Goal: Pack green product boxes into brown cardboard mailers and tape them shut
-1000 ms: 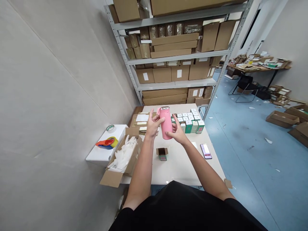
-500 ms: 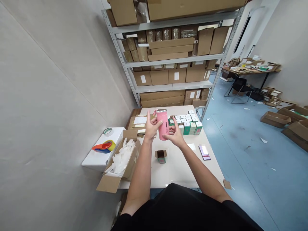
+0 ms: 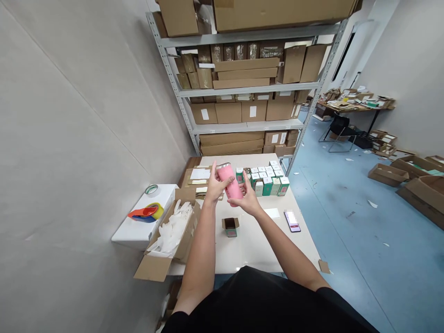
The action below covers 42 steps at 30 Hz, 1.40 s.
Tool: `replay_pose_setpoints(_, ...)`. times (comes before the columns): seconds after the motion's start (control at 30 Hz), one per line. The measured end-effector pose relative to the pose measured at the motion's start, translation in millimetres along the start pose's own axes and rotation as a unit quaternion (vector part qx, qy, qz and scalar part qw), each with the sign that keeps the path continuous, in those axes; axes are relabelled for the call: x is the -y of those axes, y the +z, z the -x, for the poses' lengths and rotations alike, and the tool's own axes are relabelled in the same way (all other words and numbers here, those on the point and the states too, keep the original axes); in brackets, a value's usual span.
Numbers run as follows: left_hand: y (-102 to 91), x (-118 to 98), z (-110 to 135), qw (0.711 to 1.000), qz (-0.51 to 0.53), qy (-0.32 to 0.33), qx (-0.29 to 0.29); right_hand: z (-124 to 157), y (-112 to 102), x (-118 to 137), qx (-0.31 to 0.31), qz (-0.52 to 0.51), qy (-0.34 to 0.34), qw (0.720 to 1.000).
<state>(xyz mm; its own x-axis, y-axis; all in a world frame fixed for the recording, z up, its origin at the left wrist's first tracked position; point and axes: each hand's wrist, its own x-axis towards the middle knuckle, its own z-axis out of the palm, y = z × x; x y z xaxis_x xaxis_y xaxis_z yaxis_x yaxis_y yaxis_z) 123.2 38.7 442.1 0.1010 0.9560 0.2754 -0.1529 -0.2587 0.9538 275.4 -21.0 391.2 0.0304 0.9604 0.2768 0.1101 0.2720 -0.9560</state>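
Note:
A pink tumbler (image 3: 229, 181) with a silvery lid is held in the air over the table, its top tilted to the left. My left hand (image 3: 215, 184) grips its upper left side, thumb across the front. Around the lower right side curls my right hand (image 3: 247, 198), fingers partly hidden behind the tumbler. Below them a small green box (image 3: 231, 227) stands on the white table (image 3: 253, 245), its brown flaps open at the top. Behind my right hand, several green and white boxes (image 3: 267, 186) stand in rows.
To the left, an open carton (image 3: 189, 231) holds white bags (image 3: 175, 226). Beside it a tape dispenser (image 3: 147, 212) and a tape roll (image 3: 151, 189) lie on a white surface. A phone (image 3: 292, 222) rests near the right table edge. A shelf rack (image 3: 243, 127) with cartons rises behind the table.
The tumbler has tipped over to the left and rotated, so the dark print on its front no longer shows. Both hands keep hold of it. The camera view has shifted slightly.

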Motion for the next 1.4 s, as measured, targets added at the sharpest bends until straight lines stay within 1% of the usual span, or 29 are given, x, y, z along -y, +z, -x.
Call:
replay_pose_setpoints(0.07,-1.0,0,1,0.999,-0.022,0.000,-0.026,3,2,-1,0.008,0.021,-0.004,1.000)
replay_pose_setpoints(0.1,-1.3,0,2,0.999,-0.024,0.000,-0.024,4,3,-2,0.021,0.019,-0.009,1.000)
replay_pose_setpoints(0.17,-1.5,0,5,1.000,-0.011,0.002,0.008,5,4,-3,0.048,0.005,-0.021,0.999)
replay_pose_setpoints(0.2,-1.5,0,6,1.000,-0.004,0.005,0.023,5,5,-4,0.052,0.002,-0.025,0.998)
replay_pose_setpoints(0.27,-1.6,-1,7,0.999,-0.010,0.017,0.026,5,6,-4,0.028,0.013,-0.026,0.999)
replay_pose_setpoints(0.37,-3.5,-5,8,0.998,-0.057,0.025,-0.008,4,8,-4,-0.024,0.046,-0.015,0.999)
replay_pose_setpoints(0.43,-5.8,-7,8,0.997,-0.068,0.024,-0.011,5,9,-3,-0.024,0.041,-0.015,0.999)
replay_pose_setpoints(0.47,-7.1,-8,8,0.998,-0.060,0.024,-0.001,5,10,-3,-0.011,0.030,-0.020,0.999)
replay_pose_setpoints(0.57,-9.3,-11,8,0.998,-0.010,0.028,0.055,4,11,0,0.034,-0.003,-0.036,0.999)
replay_pose_setpoints(0.63,-9.0,-12,8,0.997,0.006,0.033,0.066,4,11,2,0.018,0.008,-0.033,0.999)
replay_pose_setpoints(0.7,-8.3,-12,7,0.999,-0.004,0.034,0.040,3,11,3,-0.024,0.042,-0.025,0.999)
replay_pose_setpoints(0.73,-8.4,-12,7,0.999,-0.010,0.031,0.022,3,11,3,-0.035,0.055,-0.024,0.998)
replay_pose_setpoints(0.77,-9.1,-11,6,1.000,-0.012,0.025,0.010,2,11,2,-0.033,0.057,-0.025,0.998)
replay_pose_setpoints(0.83,-11.7,-9,5,1.000,0.004,0.014,0.011,2,10,0,0.004,0.032,-0.030,0.999)
replay_pose_setpoints(0.9,-14.9,-6,4,0.999,0.024,0.009,0.035,1,10,-2,0.043,-0.004,-0.024,0.999)
replay_pose_setpoints(0.97,-16.5,-2,3,0.999,0.012,0.013,0.045,-1,10,-5,0.037,-0.017,-0.005,0.999)
replay_pose_setpoints(1.0,-16.6,0,2,0.999,-0.007,0.016,0.033,-1,11,-6,0.020,-0.013,0.005,1.000)
replay_pose_setpoints(1.07,-15.9,5,2,0.999,-0.047,0.017,-0.010,-2,12,-10,-0.013,0.001,0.015,1.000)
replay_pose_setpoints(1.1,-15.6,7,2,0.998,-0.053,0.013,-0.027,-3,13,-11,-0.016,0.003,0.014,1.000)
replay_pose_setpoints(1.13,-15.7,9,2,0.998,-0.046,0.005,-0.032,-3,13,-13,-0.006,-0.002,0.011,1.000)
replay_pose_setpoints(1.17,-16.2,11,2,0.999,-0.027,-0.005,-0.024,-3,13,-15,0.013,-0.013,0.007,1.000)
replay_pose_setpoints(1.23,-18.3,14,2,0.999,0.025,-0.019,0.016,-4,12,-20,0.053,-0.039,0.006,0.998)
replay_pose_setpoints(1.27,-19.6,16,2,0.999,0.042,-0.020,0.026,-4,12,-22,0.059,-0.046,0.011,0.997)
replay_pose_setpoints(1.3,-21.1,17,2,0.998,0.049,-0.018,0.024,-4,13,-25,0.053,-0.043,0.018,0.998)
replay_pose_setpoints(1.4,-25.9,24,0,0.999,0.020,-0.021,-0.029,-5,15,-33,-0.002,0.003,0.034,0.999)
